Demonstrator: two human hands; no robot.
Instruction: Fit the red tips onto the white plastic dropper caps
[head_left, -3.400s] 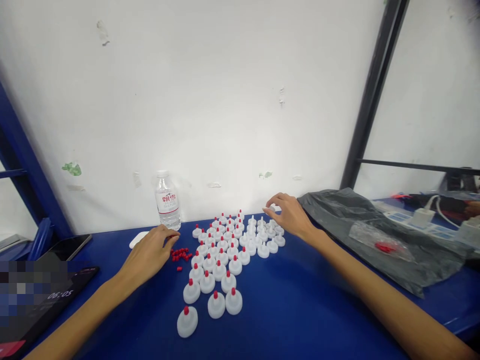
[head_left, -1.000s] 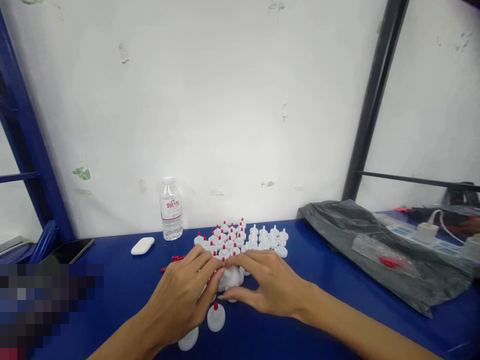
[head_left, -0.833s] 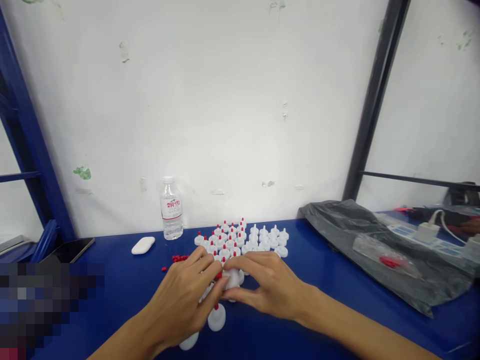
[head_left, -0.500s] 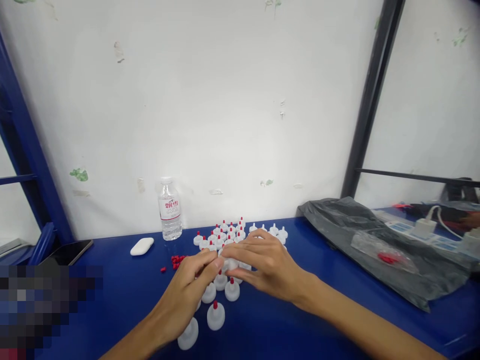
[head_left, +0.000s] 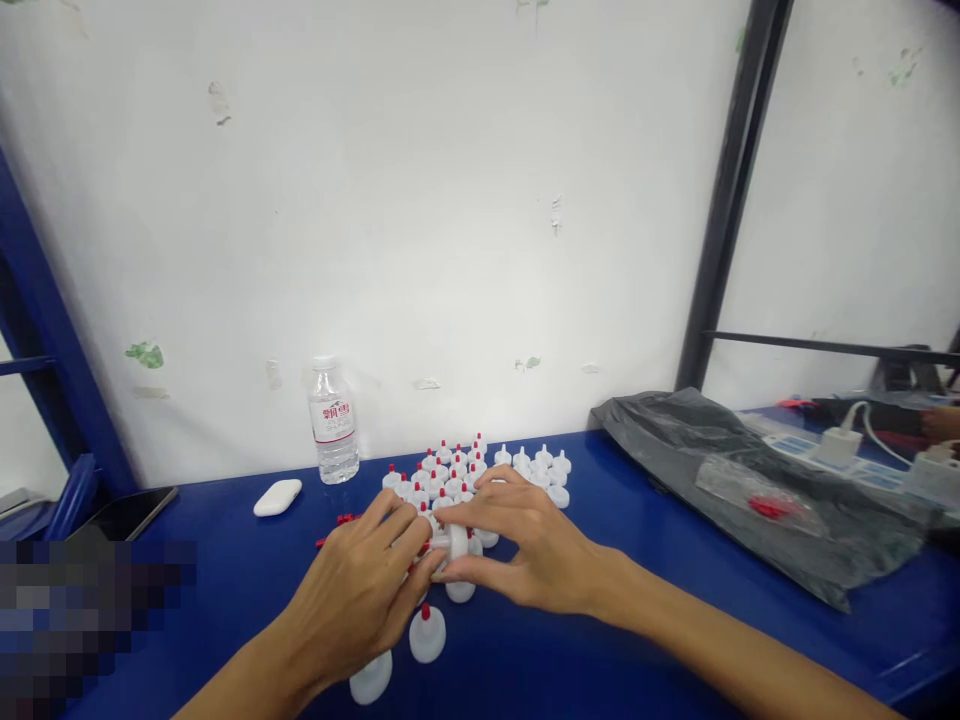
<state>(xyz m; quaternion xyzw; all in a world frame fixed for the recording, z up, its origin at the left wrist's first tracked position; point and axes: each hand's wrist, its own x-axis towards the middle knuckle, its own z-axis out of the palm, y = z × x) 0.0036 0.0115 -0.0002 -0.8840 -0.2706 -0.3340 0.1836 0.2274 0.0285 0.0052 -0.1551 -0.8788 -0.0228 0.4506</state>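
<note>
Both hands meet over a cluster of white nozzle caps (head_left: pixel 480 470) on the blue table (head_left: pixel 600 640). My right hand (head_left: pixel 525 545) pinches one white cap (head_left: pixel 457 541) tipped on its side. My left hand (head_left: pixel 364 595) pinches a small red tip (head_left: pixel 429 547) against that cap's nozzle. Many caps in the cluster carry red tips; those at the far right are plain white. Two tipped caps (head_left: pixel 426 634) stand just below my hands. A few loose red tips (head_left: pixel 341 520) show beyond my left hand.
A water bottle (head_left: pixel 332 422) stands by the wall, with a white earbud case (head_left: pixel 277 497) and a dark phone (head_left: pixel 131 510) to its left. A grey plastic bag (head_left: pixel 750 480) holding a clear pouch of red tips lies at the right, power strips (head_left: pixel 840 445) beyond it.
3.4 s ago the hands were apart, the left at the loose red tips, the right at the far caps. They have since come together at the front over one cap and stay there.
</note>
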